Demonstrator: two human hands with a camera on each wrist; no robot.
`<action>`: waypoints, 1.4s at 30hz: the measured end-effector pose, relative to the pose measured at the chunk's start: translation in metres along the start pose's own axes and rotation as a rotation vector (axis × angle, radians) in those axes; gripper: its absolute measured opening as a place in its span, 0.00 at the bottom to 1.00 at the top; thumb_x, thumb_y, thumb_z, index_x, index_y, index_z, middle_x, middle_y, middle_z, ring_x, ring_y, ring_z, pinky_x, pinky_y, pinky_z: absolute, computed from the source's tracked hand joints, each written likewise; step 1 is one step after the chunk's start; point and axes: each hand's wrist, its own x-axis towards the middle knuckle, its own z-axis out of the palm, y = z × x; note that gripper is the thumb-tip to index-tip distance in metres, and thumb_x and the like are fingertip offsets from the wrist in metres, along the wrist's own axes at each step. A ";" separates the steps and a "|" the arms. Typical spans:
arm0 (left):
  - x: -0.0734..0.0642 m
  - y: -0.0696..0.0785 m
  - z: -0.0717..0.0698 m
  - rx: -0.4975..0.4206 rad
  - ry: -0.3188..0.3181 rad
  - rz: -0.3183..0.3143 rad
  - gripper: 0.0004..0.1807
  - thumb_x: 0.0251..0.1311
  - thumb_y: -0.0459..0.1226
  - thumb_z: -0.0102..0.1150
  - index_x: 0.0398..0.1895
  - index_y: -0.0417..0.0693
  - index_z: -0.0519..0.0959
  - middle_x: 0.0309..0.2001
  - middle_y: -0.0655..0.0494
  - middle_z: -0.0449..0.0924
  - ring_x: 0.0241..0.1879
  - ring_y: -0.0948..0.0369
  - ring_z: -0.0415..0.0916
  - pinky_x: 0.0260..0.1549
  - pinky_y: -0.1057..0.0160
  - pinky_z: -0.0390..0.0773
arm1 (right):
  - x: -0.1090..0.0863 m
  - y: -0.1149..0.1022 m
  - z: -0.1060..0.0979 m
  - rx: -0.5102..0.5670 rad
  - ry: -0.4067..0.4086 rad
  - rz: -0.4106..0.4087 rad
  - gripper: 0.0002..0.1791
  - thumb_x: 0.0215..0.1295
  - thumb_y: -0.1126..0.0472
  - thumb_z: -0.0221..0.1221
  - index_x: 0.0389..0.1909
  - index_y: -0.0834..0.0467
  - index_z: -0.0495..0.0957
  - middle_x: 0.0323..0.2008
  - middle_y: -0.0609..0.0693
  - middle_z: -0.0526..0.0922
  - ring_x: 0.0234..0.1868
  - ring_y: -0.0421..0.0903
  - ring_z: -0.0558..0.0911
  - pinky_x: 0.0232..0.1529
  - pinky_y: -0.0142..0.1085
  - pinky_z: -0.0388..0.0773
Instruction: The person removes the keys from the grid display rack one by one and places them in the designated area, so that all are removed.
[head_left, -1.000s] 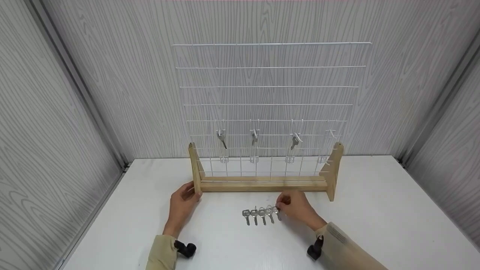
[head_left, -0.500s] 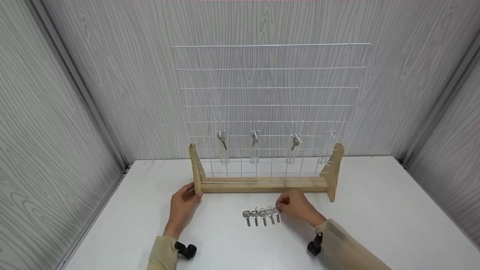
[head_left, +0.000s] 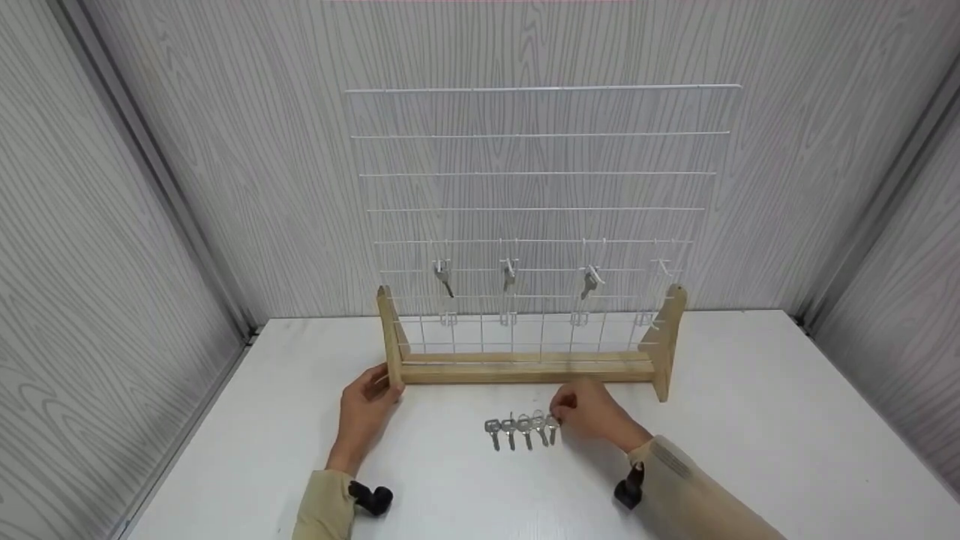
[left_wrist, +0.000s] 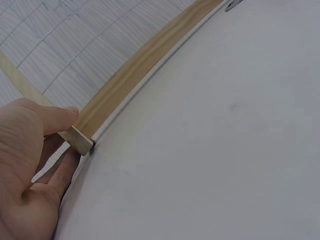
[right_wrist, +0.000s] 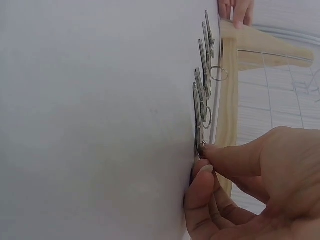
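Note:
My left hand (head_left: 367, 401) grips the front foot of the left wooden upright (head_left: 391, 330) of a wire-grid display stand, thumb on one side and fingers on the other. Several metal keys (head_left: 525, 427) lie in a row on the table in front of the stand, some with split rings. At the row's right end, my right hand (head_left: 592, 409) pinches the head end of the last key (right_wrist: 197, 112) between thumb and fingertip; its ring is mostly hidden. In the left wrist view, the thumb (left_wrist: 60, 119) presses on the upright beside the wooden base bar (left_wrist: 145, 60).
Three keys hang from white hooks on the grid, at the left (head_left: 442, 274), the middle (head_left: 510, 271) and the right (head_left: 590, 281). A hook (head_left: 661, 268) at the far right bears no key. Lower hooks (head_left: 580, 319) sit beneath. Wood-patterned panels (head_left: 187, 112) enclose the white table (head_left: 465, 495).
The last key in the row has swung slightly left and straightened beside the others, with my right hand still pinching it. My left hand stays on the upright.

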 end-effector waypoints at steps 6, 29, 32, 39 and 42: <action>0.001 0.001 0.001 0.001 -0.001 -0.003 0.27 0.70 0.32 0.69 0.71 0.40 0.77 0.71 0.38 0.77 0.72 0.42 0.75 0.61 0.66 0.84 | -0.003 -0.001 -0.003 0.028 0.021 0.041 0.04 0.70 0.70 0.66 0.39 0.63 0.90 0.35 0.51 0.89 0.35 0.43 0.82 0.33 0.32 0.80; -0.001 0.001 0.002 0.027 0.011 -0.015 0.29 0.70 0.32 0.69 0.73 0.40 0.75 0.72 0.37 0.75 0.73 0.41 0.74 0.62 0.64 0.84 | -0.019 -0.041 -0.069 0.030 0.172 -0.024 0.05 0.73 0.65 0.67 0.45 0.58 0.89 0.42 0.54 0.90 0.41 0.49 0.87 0.40 0.40 0.87; -0.001 0.001 0.002 0.024 0.018 -0.006 0.28 0.69 0.32 0.69 0.72 0.40 0.76 0.72 0.36 0.76 0.72 0.41 0.75 0.61 0.63 0.85 | -0.018 -0.043 -0.077 0.021 0.193 -0.039 0.05 0.73 0.65 0.66 0.45 0.60 0.89 0.42 0.53 0.91 0.42 0.49 0.88 0.41 0.40 0.88; -0.002 0.003 0.002 0.021 0.020 -0.006 0.28 0.69 0.32 0.70 0.71 0.39 0.77 0.71 0.36 0.76 0.72 0.40 0.74 0.63 0.61 0.85 | -0.017 -0.048 -0.098 0.010 0.261 -0.053 0.05 0.73 0.65 0.66 0.46 0.60 0.88 0.41 0.54 0.91 0.42 0.51 0.89 0.42 0.38 0.87; -0.002 0.002 0.003 0.020 0.017 -0.017 0.28 0.70 0.33 0.69 0.72 0.40 0.77 0.72 0.37 0.76 0.72 0.41 0.75 0.62 0.62 0.85 | -0.015 -0.050 -0.107 0.020 0.285 -0.072 0.06 0.74 0.66 0.66 0.47 0.62 0.88 0.41 0.56 0.91 0.42 0.52 0.89 0.43 0.38 0.86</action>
